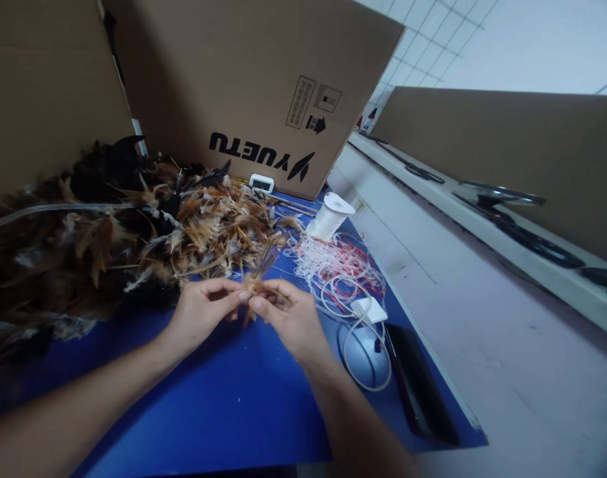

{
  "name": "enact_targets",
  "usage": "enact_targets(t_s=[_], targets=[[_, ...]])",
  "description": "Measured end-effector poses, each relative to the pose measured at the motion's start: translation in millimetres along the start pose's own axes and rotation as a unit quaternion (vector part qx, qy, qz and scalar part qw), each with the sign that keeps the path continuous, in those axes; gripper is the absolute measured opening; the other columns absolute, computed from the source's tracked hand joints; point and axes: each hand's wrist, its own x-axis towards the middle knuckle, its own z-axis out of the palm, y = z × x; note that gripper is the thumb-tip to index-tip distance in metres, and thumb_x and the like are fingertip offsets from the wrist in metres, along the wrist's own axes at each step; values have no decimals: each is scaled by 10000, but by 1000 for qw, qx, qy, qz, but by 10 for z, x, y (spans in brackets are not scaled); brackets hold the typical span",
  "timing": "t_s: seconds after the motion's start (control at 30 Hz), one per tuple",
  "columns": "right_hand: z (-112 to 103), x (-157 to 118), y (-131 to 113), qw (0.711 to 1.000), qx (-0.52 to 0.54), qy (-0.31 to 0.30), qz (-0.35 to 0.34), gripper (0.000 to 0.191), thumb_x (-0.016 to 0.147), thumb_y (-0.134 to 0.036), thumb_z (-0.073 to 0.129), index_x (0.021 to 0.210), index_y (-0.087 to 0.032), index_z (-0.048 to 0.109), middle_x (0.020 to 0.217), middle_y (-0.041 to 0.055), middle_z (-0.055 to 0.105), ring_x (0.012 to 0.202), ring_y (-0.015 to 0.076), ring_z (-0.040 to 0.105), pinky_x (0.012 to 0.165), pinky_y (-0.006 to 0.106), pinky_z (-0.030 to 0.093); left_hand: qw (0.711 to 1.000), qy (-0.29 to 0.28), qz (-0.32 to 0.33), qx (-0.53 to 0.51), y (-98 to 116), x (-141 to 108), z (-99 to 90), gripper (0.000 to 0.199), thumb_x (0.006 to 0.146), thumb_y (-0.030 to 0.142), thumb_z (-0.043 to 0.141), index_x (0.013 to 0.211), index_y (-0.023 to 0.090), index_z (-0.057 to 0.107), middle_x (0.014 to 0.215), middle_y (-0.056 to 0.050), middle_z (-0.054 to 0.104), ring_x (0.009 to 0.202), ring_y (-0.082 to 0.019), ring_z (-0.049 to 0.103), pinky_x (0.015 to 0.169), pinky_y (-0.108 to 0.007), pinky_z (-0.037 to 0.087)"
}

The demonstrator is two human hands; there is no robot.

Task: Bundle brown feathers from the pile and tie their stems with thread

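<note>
Both of my hands meet over the blue tabletop (pixel 223 398), pinching a small bunch of brown feathers (pixel 256 279) between them. My left hand (pixel 201 312) is closed, with thumb and forefinger at the left side of the bunch. From the right, my right hand (pixel 290 317) grips the same feathers between thumb and curled fingers. Thin dark feather tips fan out above the fingertips, and a brown tip pokes out below. Just beyond my hands lies a large heap of loose brown and black feathers (pixel 218 229).
A large cardboard box (pixel 253 86) stands behind the heap, with a small digital display (pixel 261 183) before it. To the right are a white spool (pixel 330 216), tangled white and red strings (pixel 333 262), a white charger (pixel 369 310) with cable, and a black phone-like slab (pixel 422 385).
</note>
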Motion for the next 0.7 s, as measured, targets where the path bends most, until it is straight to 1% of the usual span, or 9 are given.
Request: enact_targets(t_s=[0.1, 0.23, 0.37, 0.43, 0.5, 0.57, 0.7], targets=[[27, -1, 19, 1000, 6, 2, -15, 206, 666, -326, 754, 760, -180, 643, 717, -7, 617, 643, 119, 554, 605, 245, 453, 1000, 5, 0, 10, 9, -22, 14, 131, 674, 280, 737, 721, 158, 734, 491, 30, 611, 431, -73, 523, 434, -158, 437], [17, 8, 37, 998, -43, 20, -51, 227, 652, -351, 770, 651, -175, 626, 659, -13, 548, 629, 116, 499, 581, 240, 428, 1000, -11, -1, 21, 31, -50, 32, 126, 654, 266, 748, 714, 155, 739, 510, 21, 632, 433, -80, 541, 437, -164, 452], [-12, 14, 32, 995, -60, 17, -75, 224, 672, -373, 755, 640, -174, 658, 693, 20, 583, 681, 148, 541, 625, 269, 457, 999, -29, -4, 29, 44, -60, 30, 141, 661, 280, 750, 718, 152, 741, 530, 12, 645, 442, -84, 551, 445, -170, 455], [-23, 12, 22, 995, -54, 10, -83, 211, 686, -371, 748, 662, -174, 673, 726, 36, 614, 706, 161, 569, 655, 284, 472, 999, -36, -6, 30, 47, -63, 25, 136, 671, 277, 746, 718, 150, 740, 511, 17, 632, 436, -81, 546, 443, -167, 447], [-36, 9, 9, 994, -54, 3, -90, 194, 699, -363, 741, 686, -178, 685, 741, 37, 631, 701, 160, 580, 653, 283, 476, 999, -47, -10, 20, 44, -63, 18, 125, 683, 268, 743, 718, 149, 736, 497, 23, 619, 432, -74, 539, 447, -163, 439], [-52, 7, -3, 994, -56, -8, -95, 177, 713, -347, 733, 674, -181, 683, 720, 25, 634, 675, 147, 579, 636, 270, 471, 997, -73, -17, -7, 35, -62, 9, 114, 702, 265, 735, 713, 151, 729, 521, 22, 631, 437, -64, 534, 457, -159, 433], [-81, 0, -25, 996, -33, -31, -78, 189, 723, -316, 728, 605, -184, 660, 632, -3, 613, 619, 125, 567, 612, 254, 463, 984, -153, -53, -75, 21, -55, -9, 141, 736, 294, 722, 731, 154, 724, 639, -3, 679, 467, -52, 536, 480, -162, 435]])
